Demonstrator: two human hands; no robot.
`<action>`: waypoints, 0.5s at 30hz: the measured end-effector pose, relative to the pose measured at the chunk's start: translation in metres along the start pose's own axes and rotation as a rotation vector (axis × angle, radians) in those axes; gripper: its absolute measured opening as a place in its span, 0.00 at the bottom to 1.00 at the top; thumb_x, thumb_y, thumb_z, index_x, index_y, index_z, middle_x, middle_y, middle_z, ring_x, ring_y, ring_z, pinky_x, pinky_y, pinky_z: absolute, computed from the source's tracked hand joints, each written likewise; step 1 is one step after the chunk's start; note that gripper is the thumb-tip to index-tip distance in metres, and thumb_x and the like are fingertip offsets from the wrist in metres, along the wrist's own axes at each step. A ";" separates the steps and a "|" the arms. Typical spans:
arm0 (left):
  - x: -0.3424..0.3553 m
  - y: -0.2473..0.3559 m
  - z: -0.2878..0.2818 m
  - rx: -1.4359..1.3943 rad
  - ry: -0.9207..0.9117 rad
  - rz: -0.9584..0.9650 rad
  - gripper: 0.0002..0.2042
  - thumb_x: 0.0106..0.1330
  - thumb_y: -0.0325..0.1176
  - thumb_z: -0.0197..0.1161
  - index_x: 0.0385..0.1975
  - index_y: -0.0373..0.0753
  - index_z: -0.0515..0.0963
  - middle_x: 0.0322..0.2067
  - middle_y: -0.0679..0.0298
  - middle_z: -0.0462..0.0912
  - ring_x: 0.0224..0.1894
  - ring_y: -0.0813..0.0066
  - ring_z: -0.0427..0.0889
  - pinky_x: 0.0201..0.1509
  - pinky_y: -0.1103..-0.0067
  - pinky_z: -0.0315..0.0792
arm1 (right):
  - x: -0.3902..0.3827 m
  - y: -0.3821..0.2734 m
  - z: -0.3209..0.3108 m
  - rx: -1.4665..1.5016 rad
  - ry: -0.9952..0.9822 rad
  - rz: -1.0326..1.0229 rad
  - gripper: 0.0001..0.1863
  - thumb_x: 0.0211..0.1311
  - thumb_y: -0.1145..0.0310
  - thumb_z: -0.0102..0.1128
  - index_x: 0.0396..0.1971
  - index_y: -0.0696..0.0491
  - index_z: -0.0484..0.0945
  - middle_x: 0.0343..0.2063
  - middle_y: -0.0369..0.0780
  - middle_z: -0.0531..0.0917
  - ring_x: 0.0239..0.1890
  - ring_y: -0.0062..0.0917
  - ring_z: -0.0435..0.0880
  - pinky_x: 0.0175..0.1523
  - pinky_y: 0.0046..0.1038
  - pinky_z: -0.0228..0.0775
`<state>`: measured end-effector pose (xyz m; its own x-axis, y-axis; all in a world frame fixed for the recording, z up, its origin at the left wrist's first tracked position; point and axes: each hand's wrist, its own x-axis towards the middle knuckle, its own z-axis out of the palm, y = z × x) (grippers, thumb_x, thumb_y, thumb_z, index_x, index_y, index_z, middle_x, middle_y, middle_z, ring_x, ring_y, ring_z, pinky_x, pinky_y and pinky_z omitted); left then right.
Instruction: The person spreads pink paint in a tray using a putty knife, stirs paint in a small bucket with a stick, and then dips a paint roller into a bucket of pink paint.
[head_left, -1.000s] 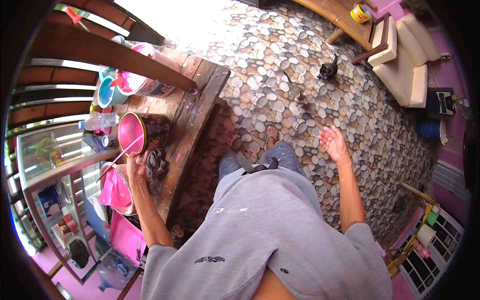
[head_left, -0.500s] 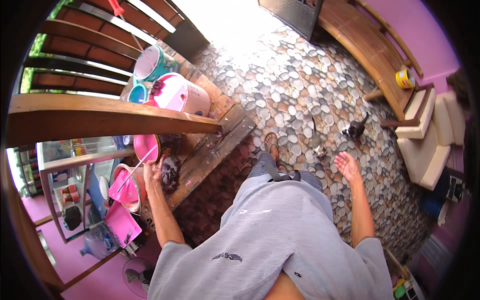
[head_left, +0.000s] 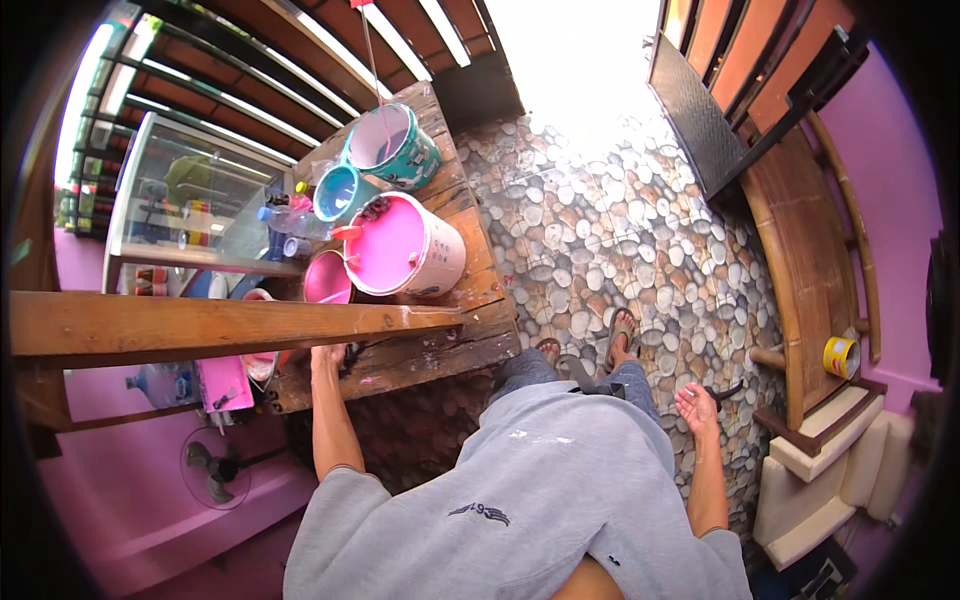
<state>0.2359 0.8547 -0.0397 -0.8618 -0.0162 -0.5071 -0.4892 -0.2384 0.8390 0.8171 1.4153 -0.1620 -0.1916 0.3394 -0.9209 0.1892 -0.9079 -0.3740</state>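
My left hand (head_left: 327,362) reaches to the workbench's near side, where a wooden beam (head_left: 240,325) covers its fingers; whether it holds anything does not show. Just right of it, a dark object (head_left: 350,357) is partly hidden by the beam. Beyond stands a white bucket (head_left: 440,255) of pink paint with a red-handled tool at its rim. Beside that bucket is a smaller pink-coated pot (head_left: 328,280). My right hand (head_left: 697,408) hangs in the air over the pebble-patterned floor, open and holding nothing, with fingers loosely curled.
A teal bucket (head_left: 415,160) with a long stick and a blue pail (head_left: 340,192) stand on the wooden workbench (head_left: 480,230). A glass cabinet (head_left: 200,190) is at left. At right are a bamboo bench (head_left: 795,270) with a yellow can (head_left: 840,356) and a cream seat (head_left: 825,490).
My view has turned and moved toward the bench. The beam now hides my left hand's fingers, which showed before. My feet have stepped, and the cats on the floor are mostly out of sight.
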 end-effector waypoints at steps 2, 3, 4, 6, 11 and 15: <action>-0.019 -0.020 0.014 0.058 0.275 0.014 0.21 0.64 0.41 0.57 0.53 0.37 0.66 0.51 0.50 0.72 0.50 0.49 0.74 0.54 0.55 0.70 | 0.019 -0.045 0.015 -0.243 0.026 -0.091 0.16 0.58 0.61 0.56 0.43 0.53 0.73 0.30 0.39 0.81 0.28 0.28 0.82 0.30 0.27 0.75; -0.035 -0.036 0.021 0.107 0.460 0.047 0.23 0.63 0.43 0.56 0.54 0.36 0.65 0.51 0.48 0.71 0.51 0.46 0.74 0.54 0.55 0.70 | 0.028 -0.072 0.028 -0.363 0.030 -0.146 0.16 0.59 0.61 0.55 0.43 0.53 0.73 0.29 0.39 0.81 0.27 0.26 0.82 0.29 0.26 0.75; -0.048 -0.046 0.017 0.161 0.474 0.018 0.27 0.64 0.47 0.54 0.57 0.35 0.62 0.54 0.45 0.69 0.51 0.45 0.74 0.54 0.56 0.70 | 0.044 -0.096 0.038 -0.488 0.047 -0.185 0.14 0.58 0.64 0.54 0.44 0.52 0.73 0.29 0.37 0.81 0.24 0.23 0.81 0.26 0.23 0.73; -0.080 -0.087 0.013 0.118 0.705 0.043 0.29 0.67 0.50 0.48 0.54 0.28 0.60 0.54 0.44 0.69 0.49 0.47 0.77 0.49 0.60 0.74 | 0.068 -0.146 0.074 -0.777 0.031 -0.377 0.16 0.56 0.66 0.55 0.45 0.54 0.75 0.27 0.37 0.81 0.23 0.20 0.80 0.26 0.22 0.72; -0.188 -0.203 -0.005 0.206 0.976 -0.092 0.20 0.68 0.43 0.43 0.49 0.31 0.66 0.40 0.52 0.78 0.33 0.61 0.82 0.30 0.71 0.74 | 0.061 -0.259 0.241 -1.284 -0.162 -0.768 0.24 0.48 0.58 0.61 0.45 0.56 0.78 0.29 0.44 0.84 0.34 0.31 0.83 0.43 0.29 0.72; -0.269 -0.292 0.033 0.338 0.969 -0.516 0.14 0.67 0.40 0.46 0.37 0.35 0.71 0.28 0.61 0.79 0.20 0.69 0.80 0.18 0.76 0.71 | 0.020 -0.309 0.411 -1.496 -0.401 -1.007 0.25 0.48 0.56 0.60 0.46 0.54 0.77 0.34 0.47 0.84 0.38 0.35 0.83 0.46 0.32 0.72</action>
<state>0.6062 0.9611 -0.1420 -0.1544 -0.7673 -0.6224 -0.8914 -0.1635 0.4227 0.3595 1.6014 -0.0198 -0.9067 0.2743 -0.3204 0.4217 0.6022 -0.6779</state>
